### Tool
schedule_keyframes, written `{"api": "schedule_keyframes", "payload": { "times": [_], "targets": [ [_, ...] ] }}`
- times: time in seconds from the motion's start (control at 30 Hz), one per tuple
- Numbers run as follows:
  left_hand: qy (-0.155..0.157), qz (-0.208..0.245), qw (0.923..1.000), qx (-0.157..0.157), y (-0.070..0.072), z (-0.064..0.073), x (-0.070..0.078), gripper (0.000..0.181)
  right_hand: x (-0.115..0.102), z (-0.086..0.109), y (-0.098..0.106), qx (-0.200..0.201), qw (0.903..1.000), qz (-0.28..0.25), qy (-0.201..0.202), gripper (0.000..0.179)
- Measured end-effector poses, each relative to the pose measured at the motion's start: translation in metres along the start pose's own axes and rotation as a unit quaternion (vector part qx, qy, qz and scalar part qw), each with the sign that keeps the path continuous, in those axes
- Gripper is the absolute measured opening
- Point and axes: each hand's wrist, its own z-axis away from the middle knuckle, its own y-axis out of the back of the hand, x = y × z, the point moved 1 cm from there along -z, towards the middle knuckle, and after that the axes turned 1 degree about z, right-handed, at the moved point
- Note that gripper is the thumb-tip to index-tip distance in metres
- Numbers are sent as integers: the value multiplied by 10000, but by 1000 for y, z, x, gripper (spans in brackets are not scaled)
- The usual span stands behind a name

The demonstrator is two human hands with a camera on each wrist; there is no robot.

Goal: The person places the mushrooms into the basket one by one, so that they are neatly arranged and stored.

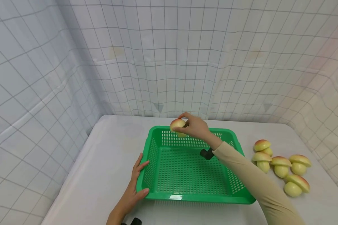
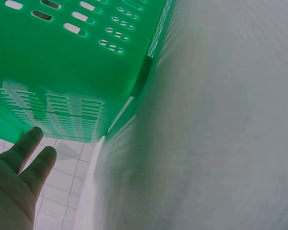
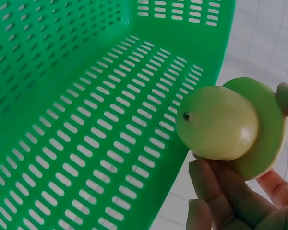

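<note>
Hands well apart, you work with each on its own part of the scene. Your right hand (image 1: 197, 126) pinches one toy mushroom (image 1: 177, 124) between thumb and fingers, holding it at the far rim of the green basket (image 1: 200, 199). In the right wrist view its yellow-green stem, marked with a small dark spot at the end, points toward the basket's slotted wall; whether it touches the plastic you cannot tell. Your left hand (image 1: 132, 190) rests at the basket's left side near the front corner, fingers spread and fairly straight, thumb by the corner of the rim.

Between your hands, the basket's meshed floor lies in view. Your beige sleeve (image 1: 242, 170) crosses its right side, and a black device (image 1: 207, 153) sits at your right wrist.

Beyond the basket's right wall, five more mushrooms (image 1: 281, 165) stand or lean close together on the white table (image 1: 110, 156), with yellow stems and reddish tinges on their caps. Around the table's back and sides hang white sheets (image 1: 169, 62) printed with a dark grid.
</note>
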Motion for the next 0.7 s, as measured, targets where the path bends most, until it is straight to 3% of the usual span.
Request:
{"api": "schedule_keyframes", "payload": {
  "times": [0.33, 0.7],
  "targets": [
    [32, -41, 10000, 1, 0, -1, 1, 76, -4, 0, -22, -431, 9977, -163, 502, 52],
    [64, 25, 10000, -63, 0, 0, -1, 76, 2, 0, -45, -1052, 9928, -130, 563, 52]
  ]
}}
